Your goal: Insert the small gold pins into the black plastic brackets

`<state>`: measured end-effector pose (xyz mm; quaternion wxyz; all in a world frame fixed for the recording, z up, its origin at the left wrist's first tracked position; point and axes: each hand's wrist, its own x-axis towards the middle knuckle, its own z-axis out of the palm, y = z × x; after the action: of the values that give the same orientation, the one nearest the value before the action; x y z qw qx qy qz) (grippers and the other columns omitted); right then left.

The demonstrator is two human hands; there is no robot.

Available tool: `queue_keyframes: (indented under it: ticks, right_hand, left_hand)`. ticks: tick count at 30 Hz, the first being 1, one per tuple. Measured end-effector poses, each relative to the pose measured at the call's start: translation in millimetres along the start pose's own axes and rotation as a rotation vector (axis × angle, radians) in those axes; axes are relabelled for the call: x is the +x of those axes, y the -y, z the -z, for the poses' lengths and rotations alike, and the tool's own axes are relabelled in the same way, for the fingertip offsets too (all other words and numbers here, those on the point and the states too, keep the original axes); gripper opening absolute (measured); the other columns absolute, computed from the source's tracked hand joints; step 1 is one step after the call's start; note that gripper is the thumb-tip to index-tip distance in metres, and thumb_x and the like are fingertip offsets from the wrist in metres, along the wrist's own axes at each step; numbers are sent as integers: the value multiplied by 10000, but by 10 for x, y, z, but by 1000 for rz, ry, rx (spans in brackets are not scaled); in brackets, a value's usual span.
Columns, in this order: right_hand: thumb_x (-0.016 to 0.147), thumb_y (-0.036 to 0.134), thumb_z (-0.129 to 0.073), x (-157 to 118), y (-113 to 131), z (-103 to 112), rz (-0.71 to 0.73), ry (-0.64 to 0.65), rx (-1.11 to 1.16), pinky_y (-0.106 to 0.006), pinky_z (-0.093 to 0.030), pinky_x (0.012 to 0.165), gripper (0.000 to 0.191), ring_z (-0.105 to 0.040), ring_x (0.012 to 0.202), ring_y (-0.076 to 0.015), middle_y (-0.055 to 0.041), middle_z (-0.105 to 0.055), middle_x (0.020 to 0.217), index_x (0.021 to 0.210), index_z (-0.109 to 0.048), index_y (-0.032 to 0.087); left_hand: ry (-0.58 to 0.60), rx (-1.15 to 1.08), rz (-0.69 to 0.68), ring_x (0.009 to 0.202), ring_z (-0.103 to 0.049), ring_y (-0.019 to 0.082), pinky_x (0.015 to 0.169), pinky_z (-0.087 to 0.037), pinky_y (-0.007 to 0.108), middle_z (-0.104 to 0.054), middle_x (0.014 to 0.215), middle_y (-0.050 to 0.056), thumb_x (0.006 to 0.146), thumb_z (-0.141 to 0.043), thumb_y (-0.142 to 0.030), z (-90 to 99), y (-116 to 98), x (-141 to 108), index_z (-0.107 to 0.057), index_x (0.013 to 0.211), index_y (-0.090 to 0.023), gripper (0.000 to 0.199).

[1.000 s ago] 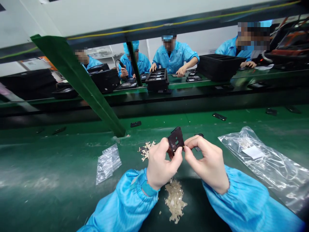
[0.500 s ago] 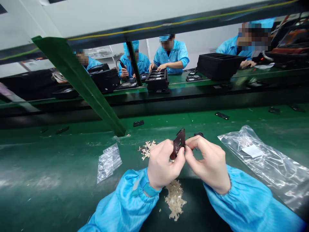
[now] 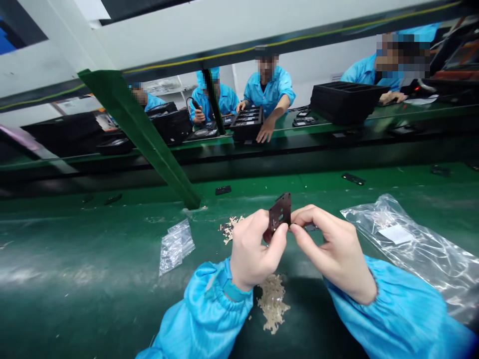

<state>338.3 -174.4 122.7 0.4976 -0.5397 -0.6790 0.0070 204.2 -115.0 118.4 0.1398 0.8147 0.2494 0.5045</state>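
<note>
Person's left hand (image 3: 251,252) clamped on a dark plate (image 3: 282,209), tilted, near centre frame above the green desk (image 3: 112,304). Right hand (image 3: 335,252) at the plate's right edge, thumb and forefinger close; cannot tell whether they pinch anything. Pale pieces (image 3: 274,304) heaped lower centre.

Going by the near pile of bits (image 3: 274,304) on the bench (image 3: 112,309): far pile (image 3: 232,228) behind it, bit left; baggies (image 3: 177,245) behind-left; post (image 3: 145,134) farther that way; plastic bag (image 3: 422,259) behind-right; crate (image 3: 342,107) way behind, rightish; flat part (image 3: 281,210) in left hand (image 3: 252,244), just behind.
</note>
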Motion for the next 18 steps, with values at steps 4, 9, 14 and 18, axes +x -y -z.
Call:
queue_keyframes:
  ticks: [4,9,14,18]
  right_hand:
    - [835,149,-490,16,-2,21,-43,32,44,-236,-443,557,115,-535,599,-119,-3,-571,686,736,-485,208]
    - [832,156,-494,28,-31,-28,-118,94,119,-229,-454,568,130,-540,606,-118,1,-567,673,713,-474,205]
    - [822,133,-498,38,-57,-100,-133,98,112,-221,-461,569,137,-556,604,-110,9,-566,672,713,-464,207]
    - [807,119,-509,31,-76,-147,-118,72,32,-227,-451,559,143,-559,603,-112,7,-579,681,710,-457,210]
  left_hand:
    - [54,-125,108,542,-521,95,500,-393,204,-574,635,-14,797,-554,-202,17,33,-35,-556,794,-175,28]
    - [113,-226,216,543,-544,105,509,-405,219,-602,674,-4,799,-561,-225,68,124,-63,-582,865,-177,84]
    - [130,-239,223,582,-555,110,516,-419,209,-615,700,2,792,-563,-215,88,193,-33,-576,892,-175,109]
    - [143,-219,243,634,-575,119,532,-436,203,-632,750,16,788,-560,-207,68,214,-24,-569,914,-170,131]
